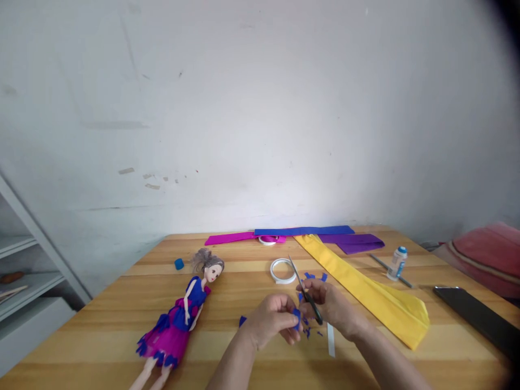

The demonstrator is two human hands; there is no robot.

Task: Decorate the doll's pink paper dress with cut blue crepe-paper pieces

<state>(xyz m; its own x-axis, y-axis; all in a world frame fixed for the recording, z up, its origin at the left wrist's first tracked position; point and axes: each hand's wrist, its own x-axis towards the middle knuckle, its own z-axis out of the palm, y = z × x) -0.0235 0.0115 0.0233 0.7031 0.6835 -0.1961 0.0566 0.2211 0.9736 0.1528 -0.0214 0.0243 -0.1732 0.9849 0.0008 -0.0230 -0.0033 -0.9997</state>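
My left hand (pixel 273 319) pinches a small blue paper piece (pixel 297 316) at the table's near middle. My right hand (pixel 330 302) grips black-handled scissors (pixel 303 286), blades pointing up and away, right beside the blue piece. Tiny blue scraps (pixel 312 276) lie around both hands, and a white strip (pixel 331 339) lies just below my right wrist. A doll (pixel 181 317) in a blue and magenta paper dress lies on its back to the left of my hands.
On the wooden table (pixel 101 336) are a white tape ring (pixel 283 271), a long yellow paper (pixel 365 290), magenta (pixel 231 238), blue (pixel 304 231) and purple (pixel 353 242) sheets at the back, a glue bottle (pixel 397 263), a blue cap (pixel 179 264), and a dark ruler (pixel 479 317). Grey shelves (pixel 24 271) stand left.
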